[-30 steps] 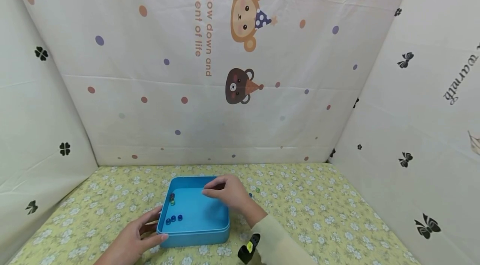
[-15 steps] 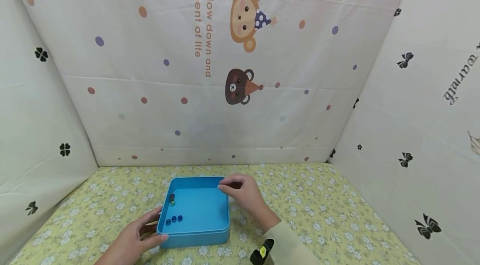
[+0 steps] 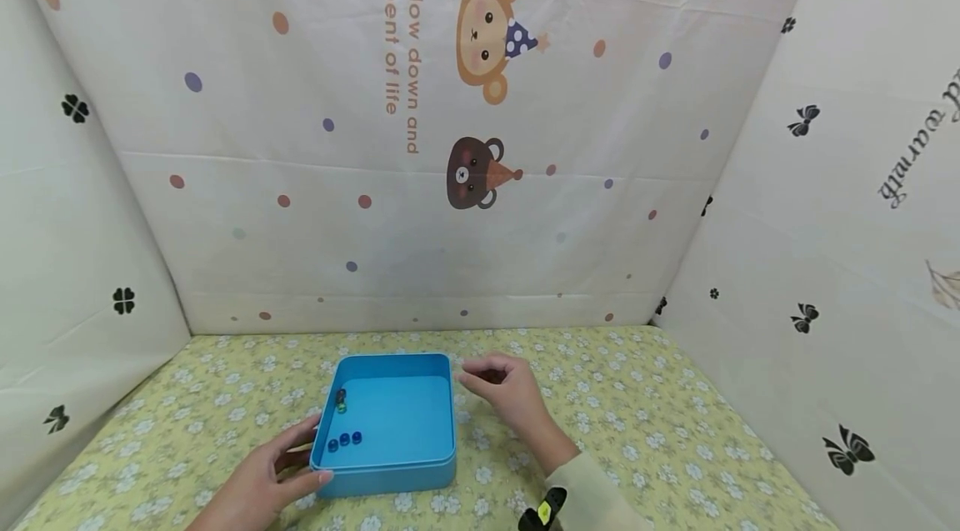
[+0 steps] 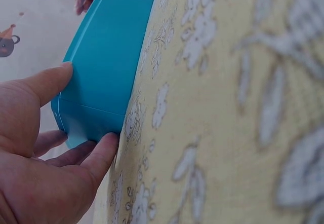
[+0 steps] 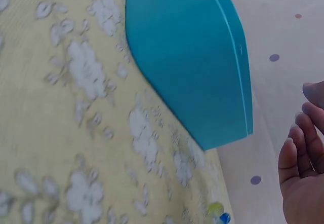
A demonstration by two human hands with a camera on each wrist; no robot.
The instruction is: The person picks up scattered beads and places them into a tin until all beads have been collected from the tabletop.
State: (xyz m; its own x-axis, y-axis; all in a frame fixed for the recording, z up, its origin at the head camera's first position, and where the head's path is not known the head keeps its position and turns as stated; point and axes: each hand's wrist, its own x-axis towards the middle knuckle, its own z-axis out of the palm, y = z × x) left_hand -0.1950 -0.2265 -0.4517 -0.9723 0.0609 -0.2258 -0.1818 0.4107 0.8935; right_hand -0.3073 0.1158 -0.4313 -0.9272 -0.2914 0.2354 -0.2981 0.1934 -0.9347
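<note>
A square blue box (image 3: 401,418), lidless, stands on the table. My left hand (image 3: 258,473) grips its near left corner: in the left wrist view the thumb (image 4: 53,82) lies at the upper edge and the fingers low on the wall. Inside, three blue marbles (image 3: 345,438) form a short row near the front left. A dark marble (image 3: 341,394) and a green marble (image 3: 342,408) sit by the left wall. My right hand (image 3: 513,393) is raised just right of the box, fingers loosely bent, with nothing visible in it.
In the right wrist view a yellow-green marble (image 5: 215,209) and a blue marble (image 5: 225,218) lie outside the box on the flowered tablecloth (image 3: 637,431). White printed sheets (image 3: 300,139) wall in the back and sides. A black band (image 3: 542,512) shows near the right sleeve.
My right hand has moved from above the box's inside, over its right rim, to the right of it. The left hand keeps its grip, and the marbles inside have stayed put.
</note>
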